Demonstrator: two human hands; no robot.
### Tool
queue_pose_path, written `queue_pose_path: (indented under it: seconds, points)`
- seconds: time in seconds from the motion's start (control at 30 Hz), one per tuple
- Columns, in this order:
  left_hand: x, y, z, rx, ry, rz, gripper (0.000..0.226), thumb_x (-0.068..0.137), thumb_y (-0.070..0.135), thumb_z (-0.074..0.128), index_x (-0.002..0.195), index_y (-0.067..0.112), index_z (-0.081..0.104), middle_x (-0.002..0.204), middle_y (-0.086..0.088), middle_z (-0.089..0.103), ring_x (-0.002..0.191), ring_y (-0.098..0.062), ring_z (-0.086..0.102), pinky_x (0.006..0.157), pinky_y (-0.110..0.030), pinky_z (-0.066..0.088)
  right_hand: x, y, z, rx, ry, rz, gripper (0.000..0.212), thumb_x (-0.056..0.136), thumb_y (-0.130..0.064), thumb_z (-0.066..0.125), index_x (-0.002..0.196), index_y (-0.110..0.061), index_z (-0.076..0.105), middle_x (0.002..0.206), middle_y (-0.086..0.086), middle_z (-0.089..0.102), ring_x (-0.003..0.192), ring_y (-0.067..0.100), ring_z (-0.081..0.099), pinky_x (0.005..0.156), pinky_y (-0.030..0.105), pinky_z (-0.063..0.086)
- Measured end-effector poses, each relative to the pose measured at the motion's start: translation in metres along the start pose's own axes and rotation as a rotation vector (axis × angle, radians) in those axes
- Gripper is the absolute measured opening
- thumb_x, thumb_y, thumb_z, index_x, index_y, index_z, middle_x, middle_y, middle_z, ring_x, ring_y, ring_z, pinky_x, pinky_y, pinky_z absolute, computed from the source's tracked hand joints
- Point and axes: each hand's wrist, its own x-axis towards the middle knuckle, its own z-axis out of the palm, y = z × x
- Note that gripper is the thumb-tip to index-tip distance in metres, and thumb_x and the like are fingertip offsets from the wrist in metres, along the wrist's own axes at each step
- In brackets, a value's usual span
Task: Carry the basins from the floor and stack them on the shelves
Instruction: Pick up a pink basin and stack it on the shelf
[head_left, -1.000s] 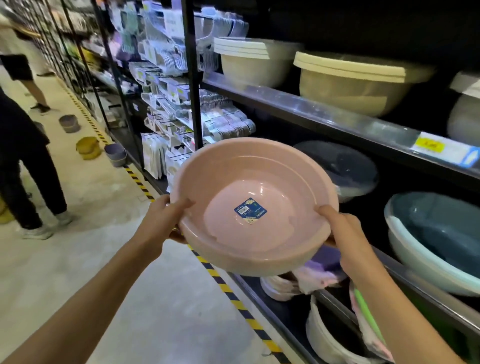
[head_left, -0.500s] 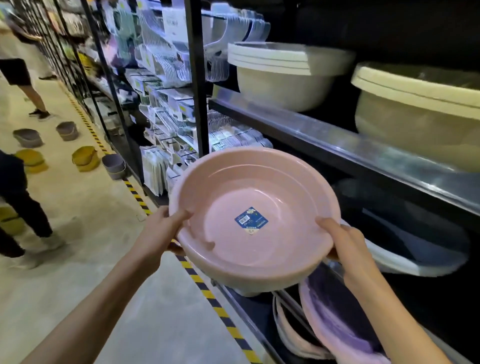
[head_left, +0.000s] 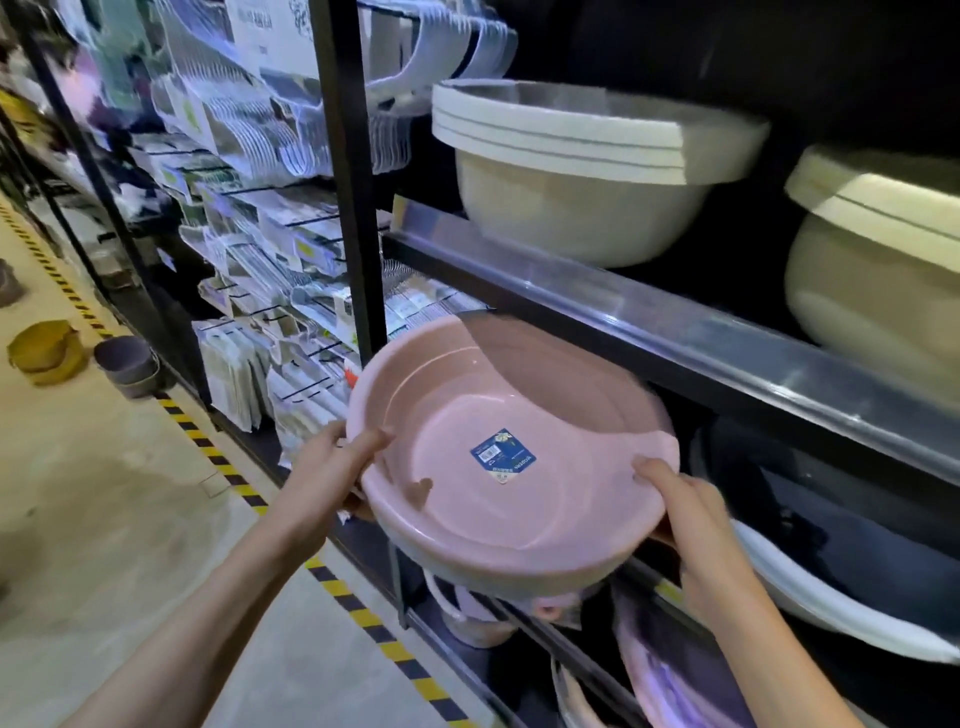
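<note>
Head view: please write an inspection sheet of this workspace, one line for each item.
Surface: black shelf rail with a clear strip along its front edge; concrete floor with yellow-black tape.
Job's things: pink basin with a blue label, held tilted at the shelf front, its far rim under the rail.
Clutter: white basin stack and cream basin on the upper shelf; dark basin to the right; yellow tub and grey tub on the floor.
Grippers: left hand and right hand each grip the pink basin's rim.
Cables: nothing seen.
Surroundings: hanging packaged goods on the left racks.
</note>
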Motion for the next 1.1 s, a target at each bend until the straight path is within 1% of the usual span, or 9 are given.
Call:
queue_pose_path:
  seconds: [0.2, 0.4, 0.47, 0.53, 0.63, 0.73, 0.87, 1.0, 1.1]
  points:
    - [0.066, 0.006, 0.018, 0.034, -0.061, 0.000, 0.054, 0.070, 0.049, 0.073, 0.109, 0.012, 0.068, 0.081, -0.015, 0.078, 0.069, -0.031, 0.075, 0.052, -0.037, 0.060, 0.042, 0.006, 0.005, 0.086, 0.004, -0.017, 0.065, 0.067, -0.046, 0.076, 0.089, 0.014, 0.069, 0.079, 0.017, 0.076, 0.074, 0.024, 0.071, 0.080, 0.039, 0.053]
    - [0.108, 0.008, 0.025, 0.066, -0.308, 0.047, 0.052, 0.078, 0.046, 0.074, 0.116, 0.011, 0.068, 0.098, -0.027, 0.075, 0.085, -0.042, 0.074, 0.066, -0.045, 0.064, 0.058, 0.013, 0.011, 0.115, 0.072, 0.036, 0.030, 0.071, -0.040, 0.078, 0.061, -0.012, 0.081, 0.073, 0.013, 0.078, 0.067, 0.021, 0.074, 0.081, 0.040, 0.054]
    - [0.121, 0.008, 0.029, 0.054, -0.355, 0.049, 0.056, 0.077, 0.045, 0.074, 0.117, 0.006, 0.066, 0.101, -0.033, 0.071, 0.086, -0.045, 0.072, 0.074, -0.053, 0.059, 0.059, 0.013, 0.014, 0.123, 0.105, 0.029, 0.036, 0.071, -0.041, 0.078, 0.068, -0.005, 0.081, 0.078, 0.017, 0.078, 0.075, 0.027, 0.074, 0.084, 0.042, 0.054]
    - [0.135, 0.007, 0.033, 0.030, -0.383, 0.055, 0.060, 0.077, 0.041, 0.074, 0.115, -0.004, 0.063, 0.097, -0.040, 0.067, 0.078, -0.043, 0.067, 0.073, -0.052, 0.053, 0.059, 0.016, 0.017, 0.150, 0.149, 0.016, 0.062, 0.066, -0.046, 0.079, 0.084, 0.013, 0.074, 0.086, 0.021, 0.076, 0.085, 0.034, 0.071, 0.087, 0.044, 0.053]
    - [0.155, 0.006, 0.040, 0.034, -0.425, 0.068, 0.049, 0.086, 0.032, 0.073, 0.114, -0.006, 0.061, 0.072, -0.017, 0.069, 0.062, -0.030, 0.064, 0.056, -0.037, 0.051, 0.054, 0.020, 0.023, 0.193, 0.216, 0.033, 0.080, 0.068, -0.047, 0.080, 0.110, 0.019, 0.063, 0.113, 0.031, 0.068, 0.102, 0.040, 0.070, 0.099, 0.051, 0.052]
    - [0.171, 0.008, 0.048, 0.009, -0.483, 0.093, 0.028, 0.095, 0.022, 0.066, 0.111, -0.001, 0.065, 0.075, -0.005, 0.075, 0.064, -0.021, 0.072, 0.050, -0.027, 0.054, 0.054, 0.023, 0.027, 0.223, 0.276, 0.015, 0.082, 0.069, -0.046, 0.079, 0.118, 0.016, 0.060, 0.121, 0.031, 0.065, 0.108, 0.040, 0.068, 0.096, 0.049, 0.054]
    - [0.191, 0.013, 0.062, 0.005, -0.549, 0.103, 0.037, 0.093, 0.028, 0.067, 0.109, -0.005, 0.064, 0.084, -0.012, 0.069, 0.071, -0.022, 0.067, 0.058, -0.030, 0.054, 0.058, 0.022, 0.031, 0.232, 0.365, -0.021, 0.064, 0.070, -0.041, 0.074, 0.108, 0.010, 0.069, 0.098, 0.018, 0.074, 0.088, 0.025, 0.072, 0.064, 0.026, 0.055]
    - [0.205, 0.012, 0.074, -0.044, -0.607, 0.070, 0.044, 0.079, 0.039, 0.072, 0.100, 0.003, 0.062, 0.074, -0.008, 0.068, 0.065, -0.021, 0.063, 0.056, -0.030, 0.052, 0.069, 0.018, 0.035, 0.259, 0.506, -0.003, 0.020, 0.085, -0.021, 0.062, 0.089, -0.004, 0.071, 0.077, 0.009, 0.074, 0.075, 0.022, 0.071, 0.060, 0.027, 0.053]
    - [0.220, 0.006, 0.081, -0.065, -0.597, 0.063, 0.037, 0.081, 0.038, 0.073, 0.091, 0.007, 0.059, 0.073, -0.009, 0.061, 0.059, -0.016, 0.061, 0.051, -0.028, 0.053, 0.077, 0.015, 0.038, 0.278, 0.576, 0.015, 0.018, 0.091, -0.016, 0.056, 0.091, -0.005, 0.070, 0.074, 0.007, 0.073, 0.069, 0.018, 0.069, 0.057, 0.026, 0.054]
